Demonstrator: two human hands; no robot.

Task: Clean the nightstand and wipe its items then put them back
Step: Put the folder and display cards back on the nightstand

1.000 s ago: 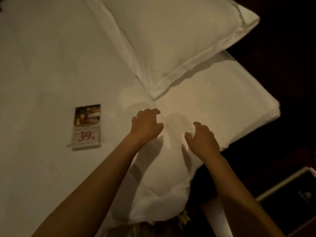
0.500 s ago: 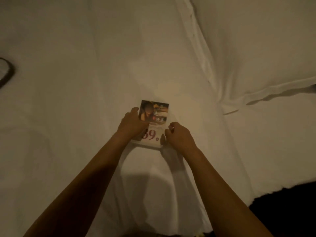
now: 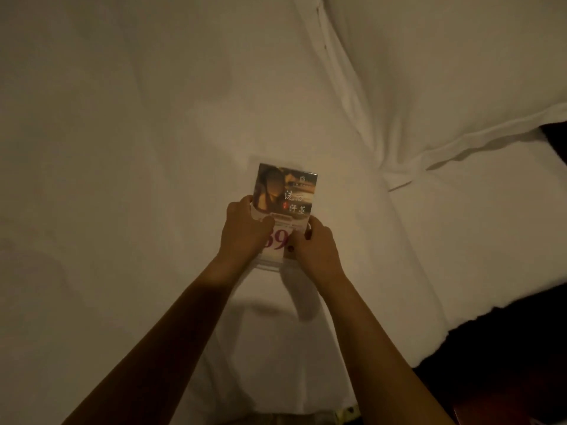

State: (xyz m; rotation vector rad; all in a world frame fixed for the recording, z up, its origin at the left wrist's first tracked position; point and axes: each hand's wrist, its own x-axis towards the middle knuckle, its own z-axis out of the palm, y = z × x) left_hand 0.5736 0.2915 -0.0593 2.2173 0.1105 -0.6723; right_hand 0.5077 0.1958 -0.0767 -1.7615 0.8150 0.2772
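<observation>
A small clear-plastic sign stand (image 3: 287,194) with a printed photo card and a red "39" lies on the white bed sheet (image 3: 122,148) in the middle of the view. My left hand (image 3: 245,231) grips its left edge, thumb over the card's face. My right hand (image 3: 316,246) holds its right lower edge, fingers curled around it. Both forearms reach in from the bottom. The nightstand is not in view.
A white pillow (image 3: 460,56) lies at the upper right, its flanged edge running diagonally. The bed's edge drops to a dark floor (image 3: 506,348) at the lower right.
Both hands left the bunched sheet by the pillow, moved left to the sign stand and took hold of it on both sides. The view has closed in on the stand.
</observation>
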